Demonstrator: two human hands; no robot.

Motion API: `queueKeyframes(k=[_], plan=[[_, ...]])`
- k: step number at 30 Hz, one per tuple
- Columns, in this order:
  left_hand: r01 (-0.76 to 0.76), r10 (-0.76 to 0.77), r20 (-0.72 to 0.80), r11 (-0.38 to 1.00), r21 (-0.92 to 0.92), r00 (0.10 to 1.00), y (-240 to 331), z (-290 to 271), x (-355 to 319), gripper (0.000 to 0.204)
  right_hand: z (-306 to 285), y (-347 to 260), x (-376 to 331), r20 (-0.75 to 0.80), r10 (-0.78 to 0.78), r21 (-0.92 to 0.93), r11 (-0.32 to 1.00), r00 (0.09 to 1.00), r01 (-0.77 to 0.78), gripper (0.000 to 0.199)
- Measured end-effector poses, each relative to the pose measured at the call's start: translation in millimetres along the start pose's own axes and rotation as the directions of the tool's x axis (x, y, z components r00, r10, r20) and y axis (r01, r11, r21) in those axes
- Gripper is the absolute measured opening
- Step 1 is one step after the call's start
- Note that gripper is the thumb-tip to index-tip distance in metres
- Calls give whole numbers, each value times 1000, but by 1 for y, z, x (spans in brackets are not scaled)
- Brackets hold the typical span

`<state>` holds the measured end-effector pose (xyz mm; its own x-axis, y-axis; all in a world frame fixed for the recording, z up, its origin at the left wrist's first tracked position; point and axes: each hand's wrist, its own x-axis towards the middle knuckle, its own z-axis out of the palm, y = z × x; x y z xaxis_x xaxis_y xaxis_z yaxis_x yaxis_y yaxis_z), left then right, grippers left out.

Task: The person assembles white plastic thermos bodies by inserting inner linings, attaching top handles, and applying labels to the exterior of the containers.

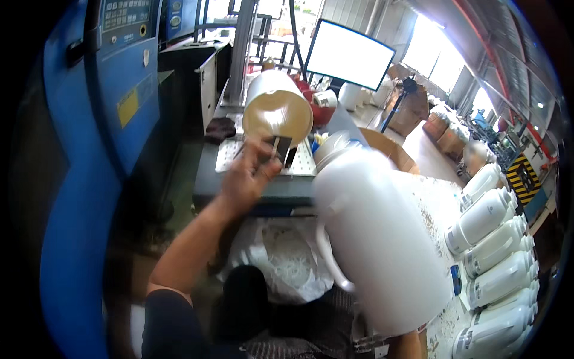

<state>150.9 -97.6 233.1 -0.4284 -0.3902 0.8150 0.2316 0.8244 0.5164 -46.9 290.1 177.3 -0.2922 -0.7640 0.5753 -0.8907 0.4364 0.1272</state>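
My left hand (248,176) reaches forward with its fingers pinched at a small dark flat piece (283,145), whose exact kind I cannot make out. Just beyond it, a hollow white cylinder (276,113) lies with its open end toward me, above a perforated metal plate (229,157). Close to me on the right, a large white jug (382,239) with a looped side handle is tilted, its neck pointing up and to the left. Part of my right forearm (406,346) shows under the jug's base; the right hand is hidden behind the jug.
Several white jugs (487,221) stand in a row along the right side of the white worktable (427,203). A blue machine (128,90) rises at the left. Below the bench hangs a white plastic bag (281,251). A cardboard box (388,146) and a bright screen (350,54) are farther back.
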Motion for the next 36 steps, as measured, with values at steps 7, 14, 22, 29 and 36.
queueKeyframes(k=[7,14,22,29,36], plan=[[651,-678,41,683,-332,733,-122,-37,81,50,79,3,258,218,506,913,-408,835,9,9],[250,-605,-169,544,-801,778,-80,-78,-5,53,167,-109,378,113,593,977,79,797,-198,23],[342,-144,-370,759,554,918,-31,-110,-198,33,157,-116,356,-172,177,591,806,969,-42,45],[13,169,-78,357,934,982,-20,-115,-240,46,129,-124,363,173,180,435,868,968,-240,66],[515,-542,-248,841,-166,803,-15,-78,-229,42,27,-161,234,-325,13,784,562,946,262,69]])
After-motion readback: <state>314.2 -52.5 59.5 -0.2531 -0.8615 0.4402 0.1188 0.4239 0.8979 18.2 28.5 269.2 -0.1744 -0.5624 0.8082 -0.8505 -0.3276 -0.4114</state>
